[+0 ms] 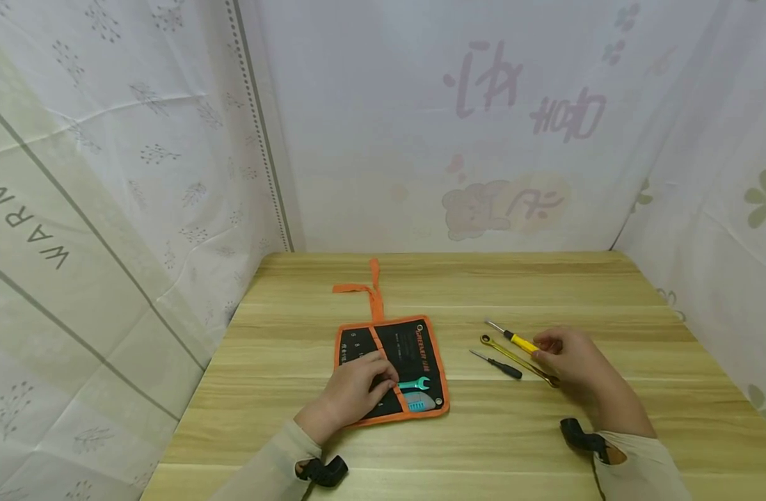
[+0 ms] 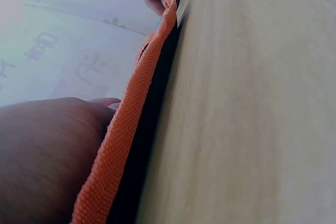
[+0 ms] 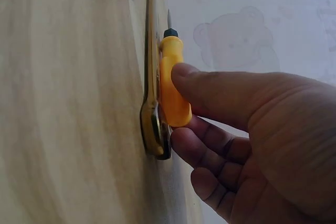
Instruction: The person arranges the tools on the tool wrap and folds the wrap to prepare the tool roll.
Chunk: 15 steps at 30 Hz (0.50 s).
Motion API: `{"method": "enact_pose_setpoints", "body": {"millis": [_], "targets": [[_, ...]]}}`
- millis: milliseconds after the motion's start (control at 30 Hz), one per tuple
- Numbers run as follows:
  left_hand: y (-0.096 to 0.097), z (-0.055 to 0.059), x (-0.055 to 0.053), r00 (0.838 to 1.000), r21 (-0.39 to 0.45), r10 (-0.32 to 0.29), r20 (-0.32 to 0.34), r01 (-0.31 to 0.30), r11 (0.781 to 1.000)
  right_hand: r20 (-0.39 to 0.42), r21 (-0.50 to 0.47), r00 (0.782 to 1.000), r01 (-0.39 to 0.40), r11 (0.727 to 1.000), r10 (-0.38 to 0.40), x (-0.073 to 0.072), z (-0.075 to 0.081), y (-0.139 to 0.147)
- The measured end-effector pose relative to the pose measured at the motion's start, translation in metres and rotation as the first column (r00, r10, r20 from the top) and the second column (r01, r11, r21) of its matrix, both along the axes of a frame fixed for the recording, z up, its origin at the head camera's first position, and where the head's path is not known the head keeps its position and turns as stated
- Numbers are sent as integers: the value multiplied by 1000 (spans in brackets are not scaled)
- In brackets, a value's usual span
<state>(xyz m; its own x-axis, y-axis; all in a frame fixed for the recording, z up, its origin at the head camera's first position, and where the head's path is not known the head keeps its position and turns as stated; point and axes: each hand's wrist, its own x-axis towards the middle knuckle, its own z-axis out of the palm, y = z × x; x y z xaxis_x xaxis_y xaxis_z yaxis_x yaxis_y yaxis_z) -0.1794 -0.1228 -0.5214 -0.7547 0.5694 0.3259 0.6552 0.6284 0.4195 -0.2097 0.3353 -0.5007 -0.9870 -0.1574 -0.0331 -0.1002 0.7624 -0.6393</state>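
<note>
My left hand (image 1: 360, 386) lies over the black tool pouch (image 1: 403, 348) with orange edging, fingers bent and fingertips right at the orange pocket band. Whether they pinch the band I cannot tell. Beside them the head of a turquoise open-end wrench (image 1: 415, 384) and a grey-and-turquoise tool (image 1: 419, 401) stick out of the pocket. On the right, my right hand (image 1: 570, 356) pinches the butt end of a yellow-handled screwdriver (image 3: 174, 85) between thumb and fingers. Close below it lies a gold ratchet wrench (image 1: 514, 357), and left of that a small black-handled screwdriver (image 1: 504, 367).
Two orange tie straps (image 1: 376, 296) stretch from the pouch toward the back of the wooden table (image 1: 483, 445). Printed curtains (image 1: 383, 139) hang behind and at both sides. Each wrist carries a black mount, the right one (image 1: 581, 437) close above the tabletop.
</note>
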Motion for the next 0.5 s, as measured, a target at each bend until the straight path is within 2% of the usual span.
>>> {"method": "enact_pose_setpoints", "body": {"millis": [167,367,500], "targets": [[-1,1,-2,1000,18,7,-27,-7,1000,11,-16,1000,-1,1000,1,0,-2,0],[-5,-2,-5,994,28,50,-99,-47,998,-8,4,1000,-3,1000,3,-1,-2,-2],[-7,-2,-7,992,0,74,-99,-75,997,-4,13,1000,4,1000,-4,-1,-2,-2]]}}
